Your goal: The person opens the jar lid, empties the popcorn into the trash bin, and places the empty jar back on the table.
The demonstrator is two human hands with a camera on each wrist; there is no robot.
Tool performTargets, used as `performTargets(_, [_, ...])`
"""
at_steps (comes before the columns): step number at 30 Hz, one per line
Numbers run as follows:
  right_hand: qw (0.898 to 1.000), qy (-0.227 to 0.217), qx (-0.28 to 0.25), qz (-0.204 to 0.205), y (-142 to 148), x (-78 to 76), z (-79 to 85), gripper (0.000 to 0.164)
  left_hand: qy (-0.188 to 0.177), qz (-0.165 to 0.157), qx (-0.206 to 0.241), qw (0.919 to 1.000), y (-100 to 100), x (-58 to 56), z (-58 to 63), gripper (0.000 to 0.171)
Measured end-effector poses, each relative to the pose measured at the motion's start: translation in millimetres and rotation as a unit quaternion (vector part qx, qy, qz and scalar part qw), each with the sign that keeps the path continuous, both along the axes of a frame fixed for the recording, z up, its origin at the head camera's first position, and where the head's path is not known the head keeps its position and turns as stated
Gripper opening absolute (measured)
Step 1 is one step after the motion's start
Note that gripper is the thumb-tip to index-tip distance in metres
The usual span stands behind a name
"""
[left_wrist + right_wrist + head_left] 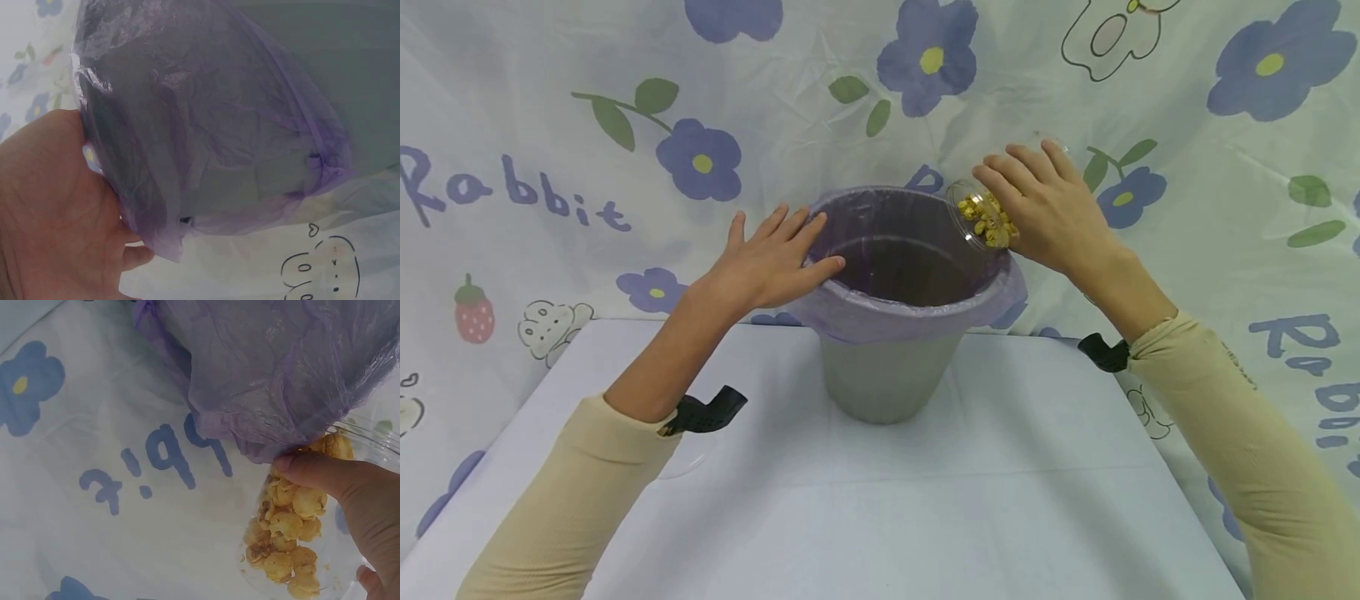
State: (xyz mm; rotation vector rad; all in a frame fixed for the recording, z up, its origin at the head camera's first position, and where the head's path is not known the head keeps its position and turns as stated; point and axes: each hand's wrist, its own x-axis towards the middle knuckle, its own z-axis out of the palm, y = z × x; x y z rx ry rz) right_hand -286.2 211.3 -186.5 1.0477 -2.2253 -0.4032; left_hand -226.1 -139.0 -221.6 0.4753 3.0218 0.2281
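A grey bin (880,383) stands on the white table, lined with a purple plastic bag (917,323) folded over its rim. My left hand (760,262) rests on the left of the rim, fingers spread and fairly straight, touching the bag. At the right of the rim, my right hand (1052,208) grips a clear plastic jar (955,200), tilted with its mouth toward the bin. Yellow popcorn (988,221) lies inside the jar near the mouth. In the right wrist view, the thumb presses along the jar's side, over more popcorn (290,525).
A white cloth (895,517) covers the table. Close behind the bin hangs a printed curtain (790,100) with flowers and lettering. The faint edge of a clear round thing (692,468) shows on the table beside the left sleeve.
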Motion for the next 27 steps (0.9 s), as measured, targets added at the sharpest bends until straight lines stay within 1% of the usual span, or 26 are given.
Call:
performTargets(5, [1.0, 0.018, 0.022, 0.001, -1.7, 0.3, -1.0, 0.101, 0.0, 0.0, 0.0, 1.0, -0.4, 0.0, 0.3, 0.082])
performTargets(13, [0.998, 0.031, 0.049, 0.005, -3.1, -0.9, -2.8, 0.095, 0.0, -0.002, 0.0, 1.0, -0.6, -0.6, 0.5, 0.082])
performTargets(20, [0.999, 0.023, 0.049, 0.003, -3.1, 0.5, -3.1, 0.097, 0.0, -0.004, -0.002, 1.0, -0.1, -0.9, 1.7, 0.082])
performTargets(23, [0.999, 0.023, 0.041, 0.007, -3.2, -0.5, -3.3, 0.094, 0.0, -0.004, -0.003, 1.0, -0.3, -0.8, 2.1, 0.082])
performTargets(27, [0.999, 0.014, 0.038, -0.001, -3.1, -1.2, -2.4, 0.1, -0.001, -0.004, -0.005, 1.0, -0.7, -0.7, 2.4, 0.082])
